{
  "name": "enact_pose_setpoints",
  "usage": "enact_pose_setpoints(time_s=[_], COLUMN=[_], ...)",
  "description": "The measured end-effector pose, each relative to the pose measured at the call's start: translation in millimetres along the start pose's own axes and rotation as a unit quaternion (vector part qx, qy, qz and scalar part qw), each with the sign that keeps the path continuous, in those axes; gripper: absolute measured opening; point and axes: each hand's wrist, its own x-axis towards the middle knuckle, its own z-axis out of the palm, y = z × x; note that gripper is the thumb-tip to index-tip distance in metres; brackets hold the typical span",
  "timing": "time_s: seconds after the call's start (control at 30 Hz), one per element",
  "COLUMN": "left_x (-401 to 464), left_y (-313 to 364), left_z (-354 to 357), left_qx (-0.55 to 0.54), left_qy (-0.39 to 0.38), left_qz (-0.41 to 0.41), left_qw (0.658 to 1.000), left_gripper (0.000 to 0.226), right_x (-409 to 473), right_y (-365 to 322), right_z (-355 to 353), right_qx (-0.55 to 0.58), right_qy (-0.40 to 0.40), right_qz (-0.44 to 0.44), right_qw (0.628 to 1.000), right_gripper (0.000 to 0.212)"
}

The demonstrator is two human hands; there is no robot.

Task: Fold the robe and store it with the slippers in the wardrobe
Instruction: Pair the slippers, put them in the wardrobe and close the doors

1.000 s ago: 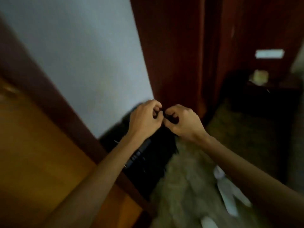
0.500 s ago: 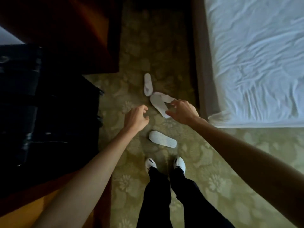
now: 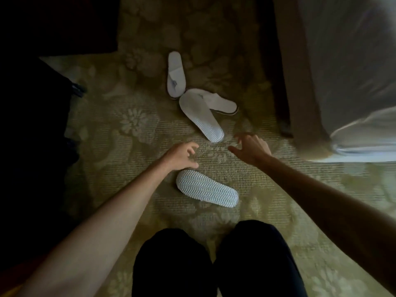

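Below, nearest slipper (image 3: pixel 207 188) sole-up, long axis slanting lower-right.

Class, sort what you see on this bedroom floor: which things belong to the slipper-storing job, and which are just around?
Job:
upright slipper
two overlapping slippers
sole-up slipper
left hand
right hand

Around:
bed
floral carpet
dark luggage

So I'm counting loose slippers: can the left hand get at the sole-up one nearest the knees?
Probably yes. The left hand hovers open just above the heel end of the sole-up slipper, which lies alone on the carpet, nothing covering it.
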Motion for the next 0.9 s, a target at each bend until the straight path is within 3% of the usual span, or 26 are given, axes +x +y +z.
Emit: enact_pose_setpoints(time_s=[0.13,0.2,0.3,0.4,0.5,0.57,0.63,0.7,0.77,0.83,0.9], left_x=[70.0,82.6,103.1,113.4,111.8,106.1,95.1,87.2,87.1,97.3,109.2], left_y=[-49.9,-62.9,-89.4,-116.4,-128.1,-124.4,-119.7,-120.9,-131.2,-150.3,-177.1], left_z=[44.3,65.0,105.9,141.2,155.2,150.4,141.3,121.2,98.1,78.9,71.7], left_qx=[0.005,0.043,0.158,0.249,0.251,0.195,0.181,0.225,0.272,0.291,0.284], left_qy=[0.020,-0.006,-0.061,-0.041,-0.018,-0.043,-0.031,0.070,0.181,0.225,0.224], left_qz=[0.030,0.046,0.068,0.115,0.136,0.120,0.153,0.231,0.319,0.352,0.314], left_qw=[0.999,0.998,0.983,0.961,0.958,0.973,0.971,0.944,0.890,0.861,0.878], left_gripper=[0.076,0.080,0.096,0.093,0.074,0.056,0.042,0.032,0.035,0.039,0.040], right_x=[74.6,104.4,159.1,202.1,218.2,212.4,194.1,177.6,163.3,151.7,139.4], right_y=[15.2,14.4,8.6,-1.7,-7.4,-10.5,-4.8,9.6,31.5,53.7,69.9], right_z=[82.8,105.9,149.8,183.6,205.4,204.9,196.6,186.6,183.0,193.0,210.4], right_qx=[-0.020,-0.022,-0.012,-0.021,-0.047,-0.053,-0.021,0.063,0.219,0.297,0.283], right_qy=[0.031,0.055,0.075,0.079,0.118,0.130,0.136,0.148,0.116,0.048,0.015], right_qz=[-0.008,-0.006,-0.014,-0.022,-0.014,-0.015,-0.024,-0.058,-0.077,-0.068,-0.036], right_qw=[0.999,0.998,0.997,0.996,0.992,0.990,0.990,0.985,0.966,0.951,0.958], right_gripper=[0.050,0.054,0.086,0.111,0.102,0.085,0.063,0.045,0.035,0.040,0.051])
